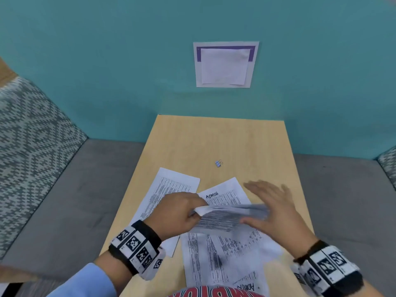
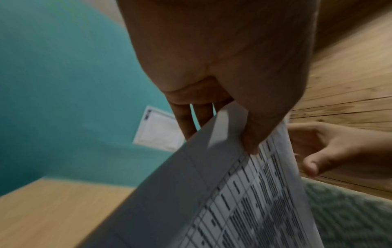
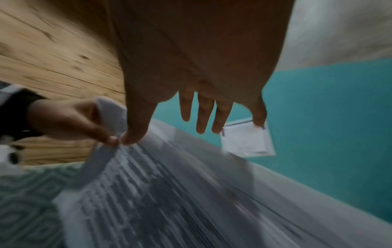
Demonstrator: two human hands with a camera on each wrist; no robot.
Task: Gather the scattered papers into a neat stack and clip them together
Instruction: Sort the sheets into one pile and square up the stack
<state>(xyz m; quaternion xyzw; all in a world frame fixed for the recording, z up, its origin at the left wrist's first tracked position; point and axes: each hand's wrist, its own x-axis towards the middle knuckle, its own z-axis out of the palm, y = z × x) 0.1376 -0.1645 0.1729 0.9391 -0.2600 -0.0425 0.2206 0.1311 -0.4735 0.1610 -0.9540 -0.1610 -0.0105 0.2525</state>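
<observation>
Several printed sheets lie scattered on the near half of the wooden table point(image 1: 214, 138). One sheet point(image 1: 171, 189) is at the left, one marked "ADMIN" point(image 1: 225, 192) in the middle, and others point(image 1: 214, 258) overlap at the near edge. My left hand point(image 1: 192, 211) pinches the corner of a lifted, motion-blurred sheet point(image 1: 231, 217) between thumb and fingers. The same pinch shows in the left wrist view: left hand point(image 2: 244, 134), sheet point(image 2: 233, 201). My right hand point(image 1: 265, 198) hovers at that sheet's right end with fingers point(image 3: 203, 117) straight and spread, thumb touching its edge. A small blue binder clip point(image 1: 219, 163) lies alone beyond the papers.
The table stands against a teal wall with a pinned notice point(image 1: 225, 65). A grey bench seat point(image 1: 64, 200) runs along both sides, with a patterned cushion back point(image 1: 32, 136) at the left. The far half of the table holds only the clip.
</observation>
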